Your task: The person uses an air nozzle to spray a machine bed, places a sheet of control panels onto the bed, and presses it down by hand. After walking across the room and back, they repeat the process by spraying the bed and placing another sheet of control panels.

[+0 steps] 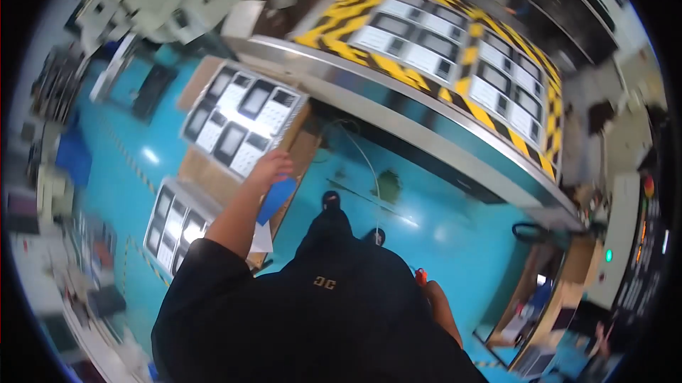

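My left hand is at the near corner of a stack of printed sheets, fingers stretched out and a little blurred. The sheets are white with dark rectangular panels. Just below that hand is a flat blue piece; whether the hand touches it I cannot tell. By my right side, my right hand is closed around a small orange-red object, mostly hidden, so its kind does not show.
A second stack of similar sheets stands nearer on the left. Ahead is a metal-edged machine table with yellow-black striped borders around more panels. A pale hose crosses the blue floor. At right stand a wooden shelf and a control panel.
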The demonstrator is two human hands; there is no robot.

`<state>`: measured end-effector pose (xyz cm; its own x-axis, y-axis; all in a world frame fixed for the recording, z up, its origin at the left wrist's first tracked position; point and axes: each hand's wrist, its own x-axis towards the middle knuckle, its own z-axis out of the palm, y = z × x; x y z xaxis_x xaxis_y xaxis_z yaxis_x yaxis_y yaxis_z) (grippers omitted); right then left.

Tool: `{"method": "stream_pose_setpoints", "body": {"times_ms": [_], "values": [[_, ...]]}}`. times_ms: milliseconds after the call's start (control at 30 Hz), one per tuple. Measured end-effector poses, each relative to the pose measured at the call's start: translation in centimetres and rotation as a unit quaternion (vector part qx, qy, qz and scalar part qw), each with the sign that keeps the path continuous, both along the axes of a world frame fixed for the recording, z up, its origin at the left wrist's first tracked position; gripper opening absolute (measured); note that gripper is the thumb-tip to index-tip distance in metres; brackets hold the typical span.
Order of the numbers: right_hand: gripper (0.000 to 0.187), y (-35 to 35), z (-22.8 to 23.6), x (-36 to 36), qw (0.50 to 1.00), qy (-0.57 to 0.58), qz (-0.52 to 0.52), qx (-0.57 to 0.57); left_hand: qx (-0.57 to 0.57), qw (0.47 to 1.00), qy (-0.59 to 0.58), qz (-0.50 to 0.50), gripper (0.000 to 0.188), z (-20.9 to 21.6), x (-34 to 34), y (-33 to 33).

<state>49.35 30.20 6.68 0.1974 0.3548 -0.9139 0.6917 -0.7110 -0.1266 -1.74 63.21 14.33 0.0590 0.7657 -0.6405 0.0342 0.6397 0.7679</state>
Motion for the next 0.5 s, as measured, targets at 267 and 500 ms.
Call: {"method": "stream_pose_setpoints", "body": {"times_ms": [267,500], "values": [[0.038,16.9,30.2,-3.8,0.918,0.122,0.120,0.358,0.001,0.996,-0.035,0.076,0.028,1.3,-4.0,4.8],[0.047,25.2,30.7,-14.1,0.874,0.107,0.348,0.321,0.008,0.994,-0.041,0.106,0.029,0.7,-7.8,9.6]]}}
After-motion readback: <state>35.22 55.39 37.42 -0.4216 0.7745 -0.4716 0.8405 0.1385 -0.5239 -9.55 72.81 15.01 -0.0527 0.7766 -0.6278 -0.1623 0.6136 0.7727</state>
